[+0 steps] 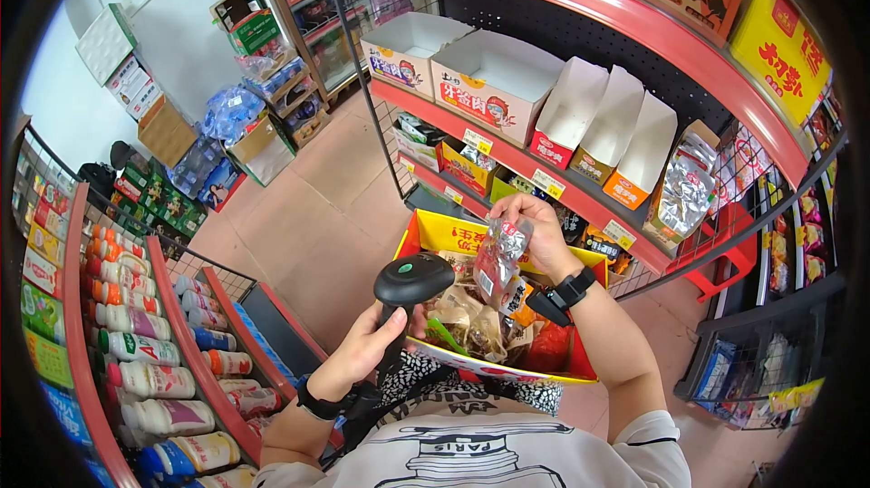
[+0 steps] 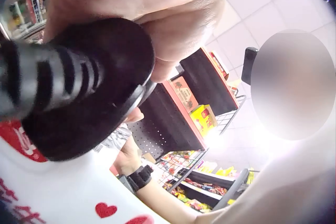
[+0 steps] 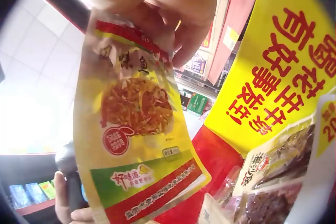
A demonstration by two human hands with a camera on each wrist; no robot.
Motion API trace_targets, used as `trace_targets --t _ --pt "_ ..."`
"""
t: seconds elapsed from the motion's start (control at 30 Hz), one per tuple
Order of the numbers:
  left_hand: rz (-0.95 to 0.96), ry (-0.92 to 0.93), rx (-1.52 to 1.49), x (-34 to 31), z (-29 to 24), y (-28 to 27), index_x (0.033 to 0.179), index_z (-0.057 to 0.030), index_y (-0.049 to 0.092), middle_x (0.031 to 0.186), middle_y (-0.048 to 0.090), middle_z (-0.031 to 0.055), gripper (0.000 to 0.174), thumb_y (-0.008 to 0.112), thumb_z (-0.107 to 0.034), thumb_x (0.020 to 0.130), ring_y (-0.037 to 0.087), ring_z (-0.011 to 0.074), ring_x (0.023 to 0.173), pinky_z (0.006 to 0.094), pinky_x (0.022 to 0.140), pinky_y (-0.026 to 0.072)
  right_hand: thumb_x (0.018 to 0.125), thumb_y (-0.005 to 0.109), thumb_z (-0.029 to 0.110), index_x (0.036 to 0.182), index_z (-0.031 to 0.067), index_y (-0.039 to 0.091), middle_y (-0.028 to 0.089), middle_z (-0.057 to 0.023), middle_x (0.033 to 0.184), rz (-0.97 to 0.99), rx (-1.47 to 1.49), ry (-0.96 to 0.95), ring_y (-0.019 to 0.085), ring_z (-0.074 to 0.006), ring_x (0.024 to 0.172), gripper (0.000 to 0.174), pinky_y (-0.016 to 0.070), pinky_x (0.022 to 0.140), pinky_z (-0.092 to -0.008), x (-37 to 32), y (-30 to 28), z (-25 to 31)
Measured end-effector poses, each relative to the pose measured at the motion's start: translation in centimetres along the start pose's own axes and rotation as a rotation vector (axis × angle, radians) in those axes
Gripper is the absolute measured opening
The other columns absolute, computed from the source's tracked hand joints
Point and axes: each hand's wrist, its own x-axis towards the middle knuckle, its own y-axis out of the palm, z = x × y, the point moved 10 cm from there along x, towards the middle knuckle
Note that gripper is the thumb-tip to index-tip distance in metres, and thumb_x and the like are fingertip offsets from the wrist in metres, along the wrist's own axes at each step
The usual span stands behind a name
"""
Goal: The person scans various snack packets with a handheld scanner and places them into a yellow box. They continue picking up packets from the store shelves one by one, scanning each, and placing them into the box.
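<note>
My left hand (image 1: 364, 343) grips the handle of a black barcode scanner (image 1: 412, 280), its head over the left side of a yellow carton (image 1: 437, 232). In the left wrist view the scanner's dark handle (image 2: 105, 71) and ribbed cord fill the near part. My right hand (image 1: 541, 236) pinches a snack packet (image 1: 500, 261) by its top edge and holds it upright above the carton. Facing the right wrist camera, the packet (image 3: 139, 124) has a food picture and a green and red lower band. Several snack packs (image 1: 471, 311) lie inside the carton, which rests at the person's lap.
A red-edged shelf (image 1: 507, 116) with white display trays (image 1: 494, 80) stands ahead. Bottles (image 1: 149, 347) line a rack close on the left. Stacked cartons (image 1: 168, 189) and a blue plastic-wrapped bundle (image 1: 234, 114) stand at the back left. A red stool (image 1: 729, 252) is at right.
</note>
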Motion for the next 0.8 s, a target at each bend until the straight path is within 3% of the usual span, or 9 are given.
trace_targets --t 0.13,0.2,0.23,0.4,0.47,0.6,0.8 --pt "-0.026 -0.082 -0.049 0.6 2.0 -0.6 0.111 -0.0015 0.047 0.096 0.056 0.0081 0.036 0.044 -0.033 0.094 0.057 0.0163 0.088 0.0277 0.072 0.0488 0.08 0.048 -0.004 0.07 0.0068 0.05 0.059 -0.0063 0.084 -0.062 -0.192 -0.048 0.054 -0.0121 0.08 0.015 0.0429 0.075 -0.0247 0.1 -0.8 0.0" --pt "-0.022 -0.079 -0.046 0.6 2.0 -0.6 0.11 -0.0017 0.048 0.095 0.056 0.008 0.036 0.044 -0.033 0.094 0.057 0.0164 0.087 0.0275 0.071 0.0487 0.078 0.05 -0.002 0.071 0.0059 0.051 0.059 -0.0068 0.083 -0.019 -0.306 -0.077 0.054 -0.0111 0.078 0.011 0.0433 0.071 -0.0245 0.2 -0.9 -0.3" --pt "-0.029 -0.074 -0.043 0.5 2.0 -0.7 0.11 -0.002 0.048 0.095 0.056 0.008 0.035 0.044 -0.033 0.094 0.058 0.0164 0.087 0.0272 0.07 0.0486 0.077 0.045 -0.006 0.071 0.0046 0.051 0.059 -0.0066 0.08 -0.039 -0.343 -0.096 0.054 -0.011 0.075 0.013 0.0423 0.07 -0.0237 0.2 -1.0 -0.2" --pt "-0.052 -0.073 -0.031 0.2 2.1 -1.1 0.108 -0.0026 0.049 0.093 0.057 0.0091 0.037 0.044 -0.036 0.093 0.058 0.0171 0.086 0.0272 0.068 0.0486 0.078 0.041 -0.008 0.073 0.0026 0.053 0.059 -0.0055 0.076 -0.154 -0.452 -0.113 0.054 -0.0104 0.07 0.016 0.0421 0.066 -0.0223 0.0 -2.3 0.9" --pt "-0.057 -0.075 -0.04 0.3 2.0 -1.0 0.107 -0.003 0.049 0.092 0.057 0.0086 0.036 0.044 -0.035 0.093 0.058 0.0165 0.085 0.0266 0.068 0.048 0.074 0.043 -0.007 0.075 0.0002 0.054 0.058 -0.004 0.07 -0.267 -0.503 -0.142 0.055 -0.0109 0.07 0.014 0.0436 0.066 -0.0236 -0.4 -2.6 3.9" --pt "-0.069 -0.034 -0.043 0.4 1.7 -1.4 0.106 -0.0041 0.05 0.088 0.058 0.0068 0.034 0.046 -0.035 0.093 0.058 0.0141 0.081 0.0259 0.065 0.0462 0.075 0.044 -0.007 0.077 0.0013 0.056 0.058 -0.0028 0.072 -0.4 -0.635 -0.398 0.054 -0.0084 0.066 0.014 0.0431 0.061 -0.0219 -2.5 -3.4 12.3" --pt "-0.063 -0.041 -0.055 0.4 1.5 -1.4 0.105 -0.0041 0.049 0.09 0.057 0.0052 0.03 0.047 -0.031 0.093 0.056 0.0125 0.082 0.0246 0.066 0.0455 0.076 0.049 -0.003 0.083 0.0008 0.058 0.055 -0.0002 0.073 -0.762 -0.96 -0.631 0.051 -0.0041 0.064 0.012 0.0392 0.057 -0.0178 -9.3 -7.8 22.8"
